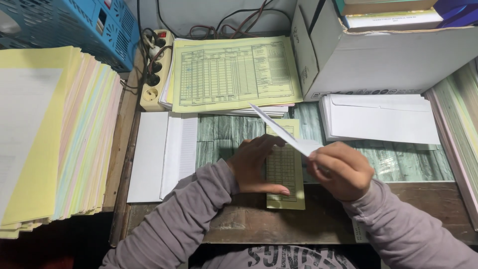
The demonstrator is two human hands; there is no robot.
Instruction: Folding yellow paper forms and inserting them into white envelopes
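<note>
Wooden desk, green marbled mat: envelope stacks, yellow forms, cardboard box, power strip.

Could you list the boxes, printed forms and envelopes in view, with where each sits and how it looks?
Cardboard box: back right, white, open-topped.
Large form: back centre, yellow, gridded.
Folded form: under left hand, yellow, narrow.
White envelope: right hand holds it, tilted.
Envelope stack: right, white.

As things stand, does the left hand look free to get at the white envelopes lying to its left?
Probably yes. The left hand only presses flat on the folded yellow form and holds nothing; the white envelopes lie beside its sleeve with nothing between.
</note>
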